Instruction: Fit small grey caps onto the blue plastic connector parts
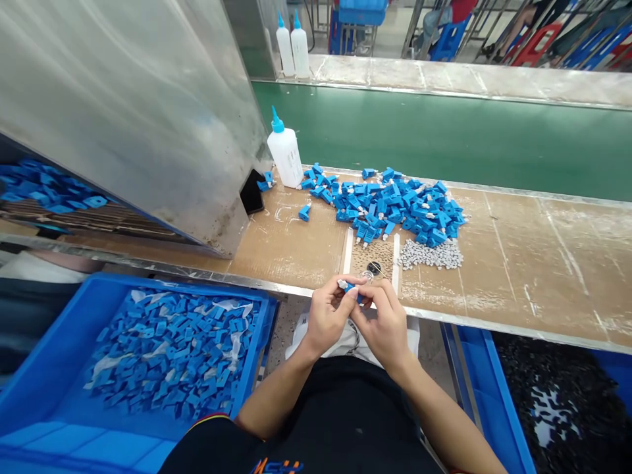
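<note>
Logged from my remote view: the left hand [328, 316] and right hand [382, 327] are close together above the counter's [513, 263] near edge, both narrowed on one blue plastic part [351, 288] with a white tip. On the counter lies a loose heap of blue parts [390, 207], many white-tipped, beside a smaller heap of grey pellets [429, 255]. A blue crate [261, 329] at lower left holds a large stock of blue pieces [172, 349], with no white tips that I can make out. Judging by these quantities, much stock remains. A second crate [486, 382] at lower right holds black pieces [557, 395].
</note>
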Tool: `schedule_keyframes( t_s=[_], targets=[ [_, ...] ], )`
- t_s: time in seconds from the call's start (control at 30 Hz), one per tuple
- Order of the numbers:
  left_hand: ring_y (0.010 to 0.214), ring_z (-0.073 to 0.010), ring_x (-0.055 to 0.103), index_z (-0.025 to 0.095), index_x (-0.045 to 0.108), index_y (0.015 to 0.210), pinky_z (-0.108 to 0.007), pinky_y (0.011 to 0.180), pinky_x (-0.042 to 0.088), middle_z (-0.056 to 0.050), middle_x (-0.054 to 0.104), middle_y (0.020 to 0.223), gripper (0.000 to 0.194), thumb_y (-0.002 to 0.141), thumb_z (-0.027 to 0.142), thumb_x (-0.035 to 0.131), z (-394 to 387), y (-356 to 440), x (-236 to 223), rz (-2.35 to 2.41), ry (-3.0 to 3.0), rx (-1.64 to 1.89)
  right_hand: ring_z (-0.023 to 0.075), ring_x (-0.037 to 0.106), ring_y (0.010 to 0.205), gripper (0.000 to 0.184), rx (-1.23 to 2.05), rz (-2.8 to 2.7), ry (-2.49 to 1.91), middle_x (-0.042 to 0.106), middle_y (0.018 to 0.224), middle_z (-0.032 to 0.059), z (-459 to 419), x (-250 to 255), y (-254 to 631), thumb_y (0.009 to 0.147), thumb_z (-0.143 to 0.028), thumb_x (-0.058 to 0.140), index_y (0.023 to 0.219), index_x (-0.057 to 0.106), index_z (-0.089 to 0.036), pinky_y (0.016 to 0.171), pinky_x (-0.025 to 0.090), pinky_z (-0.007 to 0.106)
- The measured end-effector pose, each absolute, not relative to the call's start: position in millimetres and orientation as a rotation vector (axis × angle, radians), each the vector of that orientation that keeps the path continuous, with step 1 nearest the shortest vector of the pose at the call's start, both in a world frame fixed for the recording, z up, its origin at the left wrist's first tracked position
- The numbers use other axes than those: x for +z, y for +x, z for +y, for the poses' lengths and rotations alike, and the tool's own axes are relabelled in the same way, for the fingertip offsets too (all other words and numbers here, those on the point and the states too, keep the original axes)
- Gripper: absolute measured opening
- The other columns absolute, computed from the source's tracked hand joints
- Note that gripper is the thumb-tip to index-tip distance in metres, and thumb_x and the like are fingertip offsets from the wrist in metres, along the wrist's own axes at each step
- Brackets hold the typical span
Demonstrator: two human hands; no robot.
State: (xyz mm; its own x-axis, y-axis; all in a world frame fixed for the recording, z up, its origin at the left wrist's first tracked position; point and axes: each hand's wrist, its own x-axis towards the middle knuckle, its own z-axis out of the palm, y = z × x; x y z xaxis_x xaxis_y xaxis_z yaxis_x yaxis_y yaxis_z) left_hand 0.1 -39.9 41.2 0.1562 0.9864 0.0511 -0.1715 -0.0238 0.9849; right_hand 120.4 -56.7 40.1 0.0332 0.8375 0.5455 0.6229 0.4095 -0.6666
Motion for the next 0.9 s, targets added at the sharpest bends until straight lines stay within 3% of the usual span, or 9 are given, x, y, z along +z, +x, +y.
schedule_keyframes(
  t_s=[0.1, 0.27, 0.33, 0.43, 0.5, 0.6, 0.67, 0.77, 0.9],
  targets=[
    [0.075, -0.0166, 0.073, 0.015, 0.07, 0.105, -0.026, 0.071, 0.059, -0.011, 0.079, 0.1, 0.03, 0.096, 0.043, 0.06, -40.6, 2.1, 44.4, 0.972, 1.255, 1.159, 0.014, 0.056, 0.065, 0.002, 0.191, -1.678, -1.31, 0.056, 0.078, 0.0006, -56.6, 40.9, 116.0, 0.095, -0.021, 0.06, 0.094, 0.061, -0.022, 0.058, 0.049, 0.026],
    [0.089, -0.0216, 0.075, 0.017, 0.065, 0.122, -0.03, 0.076, 0.059, -0.014, 0.076, 0.113, 0.044, 0.091, 0.048, 0.066, -1.3, -8.1, 43.7, 0.819, 1.463, 0.883, 0.0161, 0.059, 0.069, 0.01, 0.099, -1.704, -1.385, 0.063, 0.085, 0.003, -62.5, 38.8, 160.4, 0.094, -0.022, 0.06, 0.104, 0.062, -0.022, 0.062, 0.05, 0.029],
    [0.091, -0.0221, 0.073, 0.017, 0.068, 0.113, -0.032, 0.08, 0.057, -0.013, 0.076, 0.11, 0.038, 0.092, 0.047, 0.061, 40.2, -21.5, 45.9, 0.984, 1.641, 0.905, 0.0188, 0.06, 0.069, 0.011, -0.03, -1.667, -1.557, 0.064, 0.084, 0.0046, -66.0, 33.8, 215.0, 0.094, -0.027, 0.061, 0.103, 0.064, -0.023, 0.062, 0.049, 0.033],
    [0.104, -0.0288, 0.068, 0.016, 0.068, 0.103, -0.042, 0.097, 0.051, -0.015, 0.072, 0.11, 0.024, 0.091, 0.034, 0.058, 111.2, -39.9, 48.7, 1.727, 1.832, 0.936, 0.0246, 0.061, 0.07, 0.01, -0.292, -1.434, -1.994, 0.064, 0.079, 0.0097, -69.5, 23.2, 329.4, 0.091, -0.033, 0.06, 0.088, 0.065, -0.025, 0.061, 0.045, 0.039],
    [0.118, -0.0373, 0.062, 0.014, 0.066, 0.107, -0.05, 0.105, 0.044, -0.022, 0.066, 0.122, 0.027, 0.086, 0.032, 0.063, 147.9, -45.0, 48.8, 2.018, 1.919, 0.624, 0.0269, 0.061, 0.07, 0.019, -0.384, -1.213, -2.255, 0.058, 0.066, 0.0112, -70.5, 17.9, 408.9, 0.083, -0.031, 0.066, 0.066, 0.058, -0.028, 0.057, 0.039, 0.042],
    [0.119, -0.0438, 0.061, 0.014, 0.065, 0.106, -0.054, 0.101, 0.044, -0.028, 0.063, 0.124, 0.027, 0.085, 0.031, 0.063, 175.0, -44.6, 48.1, 2.13, 1.959, 0.236, 0.0307, 0.064, 0.078, 0.033, -0.353, -0.997, -2.469, 0.049, 0.057, 0.0101, -68.8, 17.3, 496.6, 0.077, -0.023, 0.07, 0.054, 0.047, -0.03, 0.058, 0.035, 0.044],
    [0.114, -0.0427, 0.063, 0.016, 0.065, 0.097, -0.053, 0.098, 0.046, -0.025, 0.068, 0.115, 0.016, 0.084, 0.025, 0.059, 177.6, -44.7, 48.8, 2.124, 1.996, 0.175, 0.0343, 0.064, 0.089, 0.028, -0.438, -0.938, -2.499, 0.056, 0.064, 0.0135, -64.3, 20.8, 519.5, 0.077, -0.024, 0.071, 0.057, 0.052, -0.027, 0.062, 0.037, 0.047],
    [0.1, -0.0356, 0.068, 0.02, 0.062, 0.081, -0.046, 0.092, 0.05, -0.016, 0.073, 0.095, 0.005, 0.08, 0.023, 0.06, 162.7, -48.5, 51.0, 2.058, 1.994, 0.363, 0.0353, 0.064, 0.095, 0.013, -0.545, -1.098, -2.363, 0.066, 0.085, 0.0222, -53.8, 24.0, 496.0, 0.082, -0.031, 0.067, 0.073, 0.064, -0.022, 0.071, 0.042, 0.05],
    [0.069, -0.0207, 0.066, 0.019, 0.064, 0.081, -0.032, 0.07, 0.054, -0.004, 0.07, 0.076, 0.017, 0.076, 0.036, 0.064, 106.9, -48.1, 48.3, 1.779, 1.718, 0.805, 0.023, 0.065, 0.073, 0.016, 0.168, -1.743, -1.941, 0.07, 0.086, 0.0103, -39.1, 14.3, 402.3, 0.09, -0.034, 0.054, 0.089, 0.065, -0.022, 0.068, 0.05, 0.039]
  ],
)
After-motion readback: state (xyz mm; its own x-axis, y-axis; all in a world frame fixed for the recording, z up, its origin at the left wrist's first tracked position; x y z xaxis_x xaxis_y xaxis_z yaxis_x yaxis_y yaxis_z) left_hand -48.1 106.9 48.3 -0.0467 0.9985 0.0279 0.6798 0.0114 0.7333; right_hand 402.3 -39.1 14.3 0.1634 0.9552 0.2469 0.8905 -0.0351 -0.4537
